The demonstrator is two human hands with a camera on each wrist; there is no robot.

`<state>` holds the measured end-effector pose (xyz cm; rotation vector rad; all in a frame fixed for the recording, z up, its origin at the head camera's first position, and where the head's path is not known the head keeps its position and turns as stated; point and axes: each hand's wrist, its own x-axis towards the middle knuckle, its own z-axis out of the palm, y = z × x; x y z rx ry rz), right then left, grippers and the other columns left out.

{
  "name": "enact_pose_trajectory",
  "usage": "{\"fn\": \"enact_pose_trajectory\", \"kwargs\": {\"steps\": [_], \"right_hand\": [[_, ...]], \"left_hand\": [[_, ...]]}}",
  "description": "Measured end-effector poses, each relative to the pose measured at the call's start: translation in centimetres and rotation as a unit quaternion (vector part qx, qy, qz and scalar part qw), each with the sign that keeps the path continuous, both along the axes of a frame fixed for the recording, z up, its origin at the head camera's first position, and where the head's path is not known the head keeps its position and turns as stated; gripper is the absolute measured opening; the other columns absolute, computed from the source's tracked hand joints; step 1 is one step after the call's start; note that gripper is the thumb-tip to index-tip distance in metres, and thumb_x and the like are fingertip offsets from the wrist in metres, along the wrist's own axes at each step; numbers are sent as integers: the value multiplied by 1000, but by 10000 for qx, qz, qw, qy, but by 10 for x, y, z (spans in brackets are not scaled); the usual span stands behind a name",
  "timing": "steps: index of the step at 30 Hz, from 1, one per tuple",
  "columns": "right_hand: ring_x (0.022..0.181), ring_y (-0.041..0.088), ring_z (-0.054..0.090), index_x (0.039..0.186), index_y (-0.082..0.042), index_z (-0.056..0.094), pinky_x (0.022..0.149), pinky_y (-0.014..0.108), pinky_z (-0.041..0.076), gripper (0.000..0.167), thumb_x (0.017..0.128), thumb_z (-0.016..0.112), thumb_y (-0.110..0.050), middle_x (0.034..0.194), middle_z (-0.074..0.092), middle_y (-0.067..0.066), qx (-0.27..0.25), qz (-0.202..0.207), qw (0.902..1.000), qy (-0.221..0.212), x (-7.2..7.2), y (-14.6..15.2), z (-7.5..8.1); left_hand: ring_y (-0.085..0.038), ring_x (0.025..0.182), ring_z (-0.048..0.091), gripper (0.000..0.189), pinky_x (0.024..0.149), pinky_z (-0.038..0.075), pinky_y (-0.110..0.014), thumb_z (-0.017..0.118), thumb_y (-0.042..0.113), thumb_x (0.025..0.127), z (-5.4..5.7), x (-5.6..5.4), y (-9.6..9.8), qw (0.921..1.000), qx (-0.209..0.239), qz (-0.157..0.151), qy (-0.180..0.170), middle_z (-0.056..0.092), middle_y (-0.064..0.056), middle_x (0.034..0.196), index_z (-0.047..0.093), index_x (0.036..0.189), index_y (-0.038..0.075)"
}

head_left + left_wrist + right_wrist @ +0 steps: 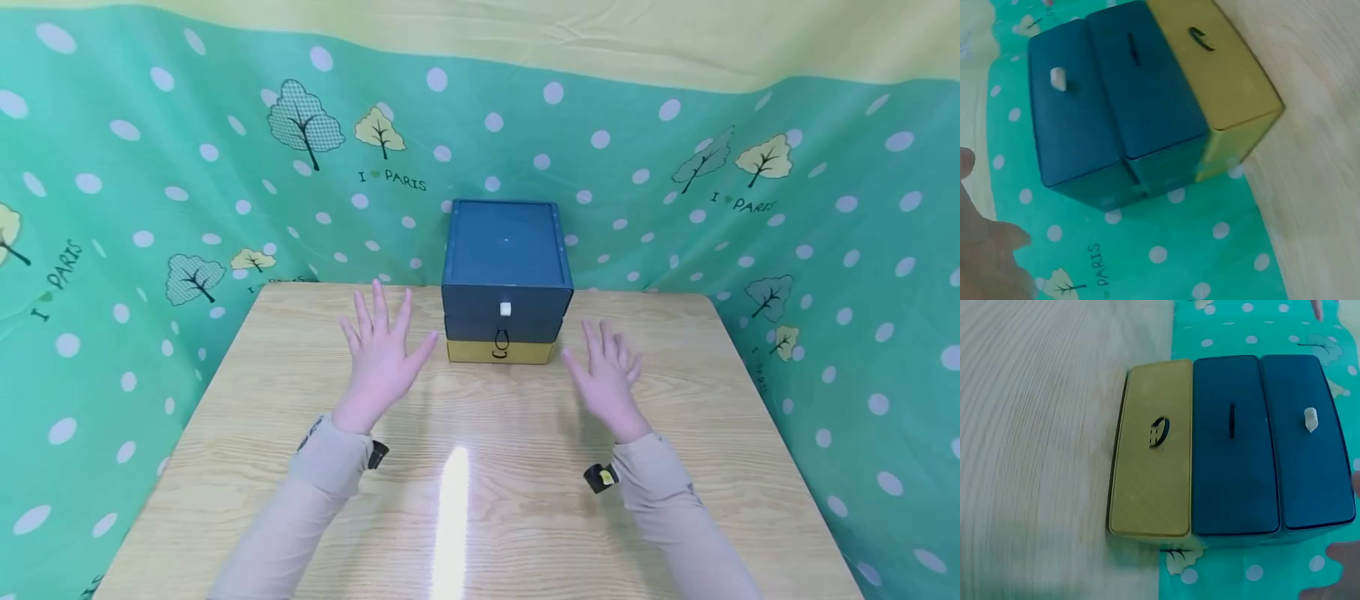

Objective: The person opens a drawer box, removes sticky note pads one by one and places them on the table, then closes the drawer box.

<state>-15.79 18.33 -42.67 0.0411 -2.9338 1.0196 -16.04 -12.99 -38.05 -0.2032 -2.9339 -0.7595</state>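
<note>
Head view: one drawer box (506,246) stands midway along the far edge of the tabletop (547,542); the left hand (382,362) and right hand (609,382) are apart from it, one on either side, both spread wide and empty. With neither hand bracing it, a hard tug could drag or tip it.

Left wrist view: two blue drawers (1072,131) and one yellow drawer (1241,87); the single white knob (1058,79) looks small, so a pinch might slip.

Right wrist view: two black handles (1232,420), one each on the middle and yellow fronts; the thin middle one might snag a finger.
</note>
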Motion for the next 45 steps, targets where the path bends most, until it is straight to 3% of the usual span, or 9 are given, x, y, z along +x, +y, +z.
{"fn": "enact_pose_trajectory", "kwargs": {"steps": [3,6,13,17,24,29,34,40,45], "right_hand": [[142,42,12,152,-11,18,114,62,7,62,101,37,-41,157,12,20,-937,46,9955,-111,-2,1,1],[139,38,25,152,-10,18,113,56,24,62,102,34,-42,155,20,18,-1861,19,9814,-460,-2,2,3],[133,43,33,150,-2,18,114,53,26,58,104,28,-37,150,26,26,-3585,98,9265,-1139,-4,3,3],[128,42,41,147,3,22,111,51,33,65,102,31,-44,144,34,29,-4057,280,9070,-1089,-2,3,-3],[122,32,49,145,5,23,112,51,32,62,104,26,-41,143,33,32,-4514,400,8787,-1500,-4,-3,-11],[105,12,57,144,6,21,111,47,34,57,105,20,-36,143,32,33,-4996,378,8445,-1893,-7,-12,-20],[104,15,59,140,8,26,111,47,35,59,105,21,-38,127,52,22,-5393,416,8119,-2195,-6,-16,-29],[101,14,59,131,6,36,106,39,42,52,105,23,-36,107,61,2,-5828,654,7753,-2342,-9,-19,-27],[119,24,47,131,1,38,115,44,29,47,105,22,-35,135,43,19,-6421,506,7153,-2710,-13,-22,-23]], "left_hand": [[-39,138,-28,74,110,-16,-63,34,54,98,9,-6,-1,9939,821,-211,-710,-22,-15,155,8,153,12],[-38,143,-15,72,115,-7,-59,30,51,100,17,-14,-2,9758,1589,-446,-1430,-9,-17,158,9,153,8],[-38,144,14,64,119,14,-51,27,42,103,34,-39,-5,9318,2614,-711,-2415,13,-19,157,14,151,2],[-39,143,17,64,119,16,-48,29,39,103,38,-57,-6,9049,3129,-678,-2804,15,-22,156,12,151,-1],[-37,143,20,66,118,22,-45,34,39,102,45,-84,-5,8798,3446,-349,-3255,16,-22,156,9,152,4],[-38,142,20,65,116,27,-47,39,39,101,46,-98,0,8396,4106,-291,-3545,11,-22,157,10,154,13],[-39,143,17,64,115,26,-52,42,35,101,43,-107,7,8112,4477,-331,-3748,5,-18,159,12,154,15],[-37,143,18,63,113,28,-55,42,31,102,44,-118,13,8100,4577,-270,-3658,3,-8,160,7,154,23],[-33,143,21,66,109,36,-52,48,33,99,44,-125,16,8294,4277,-25,-3593,8,-4,160,10,154,26]]}}
